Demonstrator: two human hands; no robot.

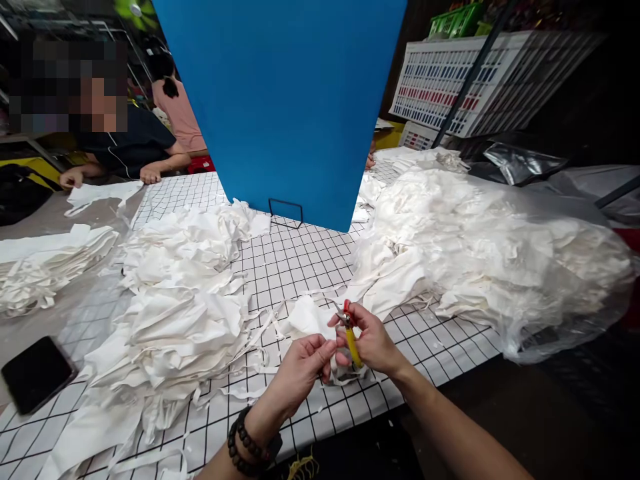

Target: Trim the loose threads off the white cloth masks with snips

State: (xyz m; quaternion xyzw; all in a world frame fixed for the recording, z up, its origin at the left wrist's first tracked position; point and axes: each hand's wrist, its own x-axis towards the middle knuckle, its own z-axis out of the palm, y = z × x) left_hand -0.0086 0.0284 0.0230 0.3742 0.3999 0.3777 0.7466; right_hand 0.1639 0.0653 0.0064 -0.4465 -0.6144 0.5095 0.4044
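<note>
My right hand (373, 338) is closed around small thread snips (353, 343) with yellow and red handles, their metal tips pointing up and left. Close beside it, my left hand (306, 362) pinches the edge of a white cloth piece (306, 317) that has thin straps. Part of that cloth is hidden behind my fingers. Both hands are just above the front edge of the grid-patterned table (280, 267). To the left lies a heap of white cloth pieces (185, 320) with loose straps.
A clear plastic bag of white cloth (500, 247) spreads over the right side. A blue panel (295, 100) stands ahead on a wire holder. At left are a black phone (37, 373) and stacked cloth (60, 257). A co-worker (125, 147) handles white cloth; white crates (450, 87) stand behind.
</note>
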